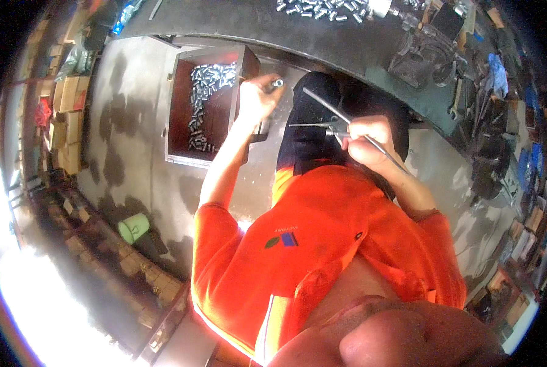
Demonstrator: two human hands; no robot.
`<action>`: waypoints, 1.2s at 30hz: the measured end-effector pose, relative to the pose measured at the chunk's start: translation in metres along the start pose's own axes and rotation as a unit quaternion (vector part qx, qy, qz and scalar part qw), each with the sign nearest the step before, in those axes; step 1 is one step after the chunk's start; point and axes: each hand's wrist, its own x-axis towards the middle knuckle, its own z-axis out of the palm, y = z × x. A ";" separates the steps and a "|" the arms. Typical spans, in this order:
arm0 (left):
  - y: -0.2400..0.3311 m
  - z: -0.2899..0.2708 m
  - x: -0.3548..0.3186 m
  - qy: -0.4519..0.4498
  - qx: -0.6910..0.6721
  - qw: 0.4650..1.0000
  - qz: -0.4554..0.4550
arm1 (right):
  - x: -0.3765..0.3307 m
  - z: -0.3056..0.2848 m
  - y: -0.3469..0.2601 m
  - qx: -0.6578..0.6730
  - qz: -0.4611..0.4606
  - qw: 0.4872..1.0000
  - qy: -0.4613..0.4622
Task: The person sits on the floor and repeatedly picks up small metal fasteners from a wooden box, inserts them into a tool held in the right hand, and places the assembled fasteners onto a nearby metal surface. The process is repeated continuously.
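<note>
Left grip narrow: the left hand closes on a short metal sleeve, shiny, round, open-ended, dark hole at its end; the sleeve pokes out past the fingers on the right side. Right grip also narrow: the right hand wraps a long metal rod, straight, slim, grey, slanting from far left to near right across the hand and over the forearm. A second, thinner metal tool sticks out leftward from the same hand, short prongs by the fingers; exact kind can't be told.

Pose: left arm reaches forward, elbow slightly bent, hand beside the near-right part of the box; right arm bends inward, fist over the dark trousers. Hands well apart, sleeve left of and farther than the rod's far tip. Orange shirt, soft cloth, creased.

Containers: open rectangular box, reddish-brown inside, left of the legs, near the tabletop's edge. Holds many small shiny metal cylinders, heaped at the far end, trailing down the left side. Dark, smooth tabletop spans the far side; loose pile of similar metal pieces on it, wrench at right. Pale green bucket at left, near, on the stained grey floor.
</note>
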 end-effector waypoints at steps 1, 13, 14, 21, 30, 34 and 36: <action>-0.001 -0.002 0.011 -0.029 0.001 1.000 0.008 | -0.004 0.001 0.000 -0.005 0.003 1.000 0.009; 0.067 -0.023 0.198 0.046 -0.358 0.931 0.056 | -0.011 0.008 0.008 -0.030 0.015 0.999 -0.003; 0.080 -0.039 0.184 0.025 -0.380 0.924 0.037 | -0.013 0.007 0.006 -0.017 0.028 0.999 -0.007; -0.038 -0.102 0.080 0.097 -0.060 0.993 0.009 | -0.013 0.005 0.008 0.041 0.047 0.997 -0.046; -0.276 -0.101 -0.049 -0.020 0.226 0.941 -0.250 | -0.001 0.019 0.011 0.090 0.068 0.992 -0.052; -0.269 -0.085 -0.047 -0.009 0.301 0.923 -0.241 | -0.003 0.017 0.016 0.071 0.101 0.990 -0.066; -0.265 -0.076 -0.046 -0.047 0.365 0.906 -0.210 | -0.003 0.017 0.017 0.062 0.092 0.992 -0.062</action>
